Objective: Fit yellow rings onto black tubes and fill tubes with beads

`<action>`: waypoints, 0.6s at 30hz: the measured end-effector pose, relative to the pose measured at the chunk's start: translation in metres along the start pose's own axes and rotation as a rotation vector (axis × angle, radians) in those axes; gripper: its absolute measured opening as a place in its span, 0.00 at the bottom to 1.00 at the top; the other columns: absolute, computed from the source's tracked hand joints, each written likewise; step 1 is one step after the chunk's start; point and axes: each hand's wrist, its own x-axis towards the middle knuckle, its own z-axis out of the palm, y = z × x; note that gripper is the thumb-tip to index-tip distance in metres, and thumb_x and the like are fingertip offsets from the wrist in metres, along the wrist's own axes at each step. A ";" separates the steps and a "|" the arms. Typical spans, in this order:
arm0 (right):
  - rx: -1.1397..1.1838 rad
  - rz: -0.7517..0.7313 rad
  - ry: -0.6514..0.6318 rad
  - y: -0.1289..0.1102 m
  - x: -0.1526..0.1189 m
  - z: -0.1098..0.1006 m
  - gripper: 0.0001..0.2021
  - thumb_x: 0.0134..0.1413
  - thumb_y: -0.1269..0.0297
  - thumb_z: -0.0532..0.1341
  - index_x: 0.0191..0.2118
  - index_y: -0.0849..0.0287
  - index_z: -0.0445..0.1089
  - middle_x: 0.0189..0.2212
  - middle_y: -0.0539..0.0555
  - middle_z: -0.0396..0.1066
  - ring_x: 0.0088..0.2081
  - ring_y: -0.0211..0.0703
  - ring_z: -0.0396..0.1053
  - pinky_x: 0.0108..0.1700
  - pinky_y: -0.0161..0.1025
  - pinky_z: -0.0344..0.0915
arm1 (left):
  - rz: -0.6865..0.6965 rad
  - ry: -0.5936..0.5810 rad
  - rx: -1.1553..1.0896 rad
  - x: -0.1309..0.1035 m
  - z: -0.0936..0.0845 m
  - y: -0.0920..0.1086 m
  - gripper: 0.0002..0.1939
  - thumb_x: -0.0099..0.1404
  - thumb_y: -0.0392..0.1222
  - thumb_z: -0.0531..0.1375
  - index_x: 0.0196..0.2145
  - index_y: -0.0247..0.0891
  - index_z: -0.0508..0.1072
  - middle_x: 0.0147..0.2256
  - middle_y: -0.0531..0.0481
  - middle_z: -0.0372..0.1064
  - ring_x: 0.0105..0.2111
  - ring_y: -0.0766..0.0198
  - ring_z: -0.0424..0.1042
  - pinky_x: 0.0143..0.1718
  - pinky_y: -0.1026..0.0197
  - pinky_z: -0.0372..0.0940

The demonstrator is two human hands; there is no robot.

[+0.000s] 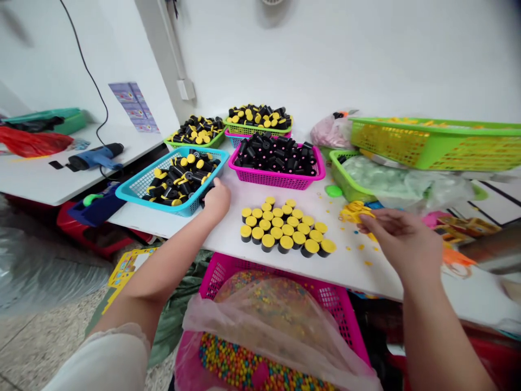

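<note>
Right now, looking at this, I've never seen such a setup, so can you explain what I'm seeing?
There's no machine here: these are a person's bare hands, seen by a camera worn on the head, looking forward and down. On the white table, yellow-topped black cylinders stand grouped in the middle, with a pink basket behind them. The left hand is beside the blue basket; whether it grips anything is unclear. The right hand pinches some yellow material.

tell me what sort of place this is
Probably a small hand-assembly workshop: plastic baskets heaped with black cylindrical pieces, yellow-topped cylinders grouped on a white worktable, and a blue power tool on the side table.
</note>
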 end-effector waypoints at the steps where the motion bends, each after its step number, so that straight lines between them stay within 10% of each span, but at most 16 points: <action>1: -0.026 -0.030 -0.025 -0.003 -0.004 0.000 0.19 0.43 0.53 0.68 0.40 0.59 0.73 0.29 0.59 0.76 0.30 0.48 0.76 0.35 0.41 0.73 | 0.000 0.001 0.013 -0.001 -0.004 0.000 0.19 0.64 0.31 0.51 0.49 0.14 0.69 0.56 0.12 0.54 0.43 0.39 0.73 0.39 0.48 0.68; 5: -0.036 -0.166 -0.080 -0.022 -0.020 0.004 0.19 0.51 0.58 0.65 0.50 0.56 0.73 0.33 0.57 0.77 0.34 0.44 0.76 0.38 0.40 0.75 | 0.108 -0.022 -0.010 -0.021 -0.035 -0.002 0.17 0.64 0.41 0.57 0.47 0.27 0.74 0.42 0.30 0.73 0.42 0.45 0.73 0.42 0.51 0.68; 11: -0.017 -0.478 0.100 -0.086 -0.059 0.019 0.15 0.52 0.67 0.67 0.47 0.50 0.75 0.39 0.51 0.77 0.36 0.42 0.76 0.41 0.42 0.76 | 0.642 0.063 -0.586 -0.093 -0.078 0.017 0.23 0.65 0.45 0.58 0.57 0.40 0.70 0.45 0.43 0.71 0.46 0.51 0.69 0.52 0.51 0.62; 18: -0.006 -0.928 -0.057 -0.110 -0.094 0.039 0.27 0.54 0.81 0.62 0.57 0.49 0.67 0.48 0.53 0.73 0.46 0.44 0.74 0.50 0.42 0.73 | 0.589 -0.179 -1.330 -0.156 -0.051 0.045 0.32 0.65 0.35 0.56 0.63 0.49 0.48 0.52 0.44 0.61 0.45 0.61 0.69 0.44 0.60 0.67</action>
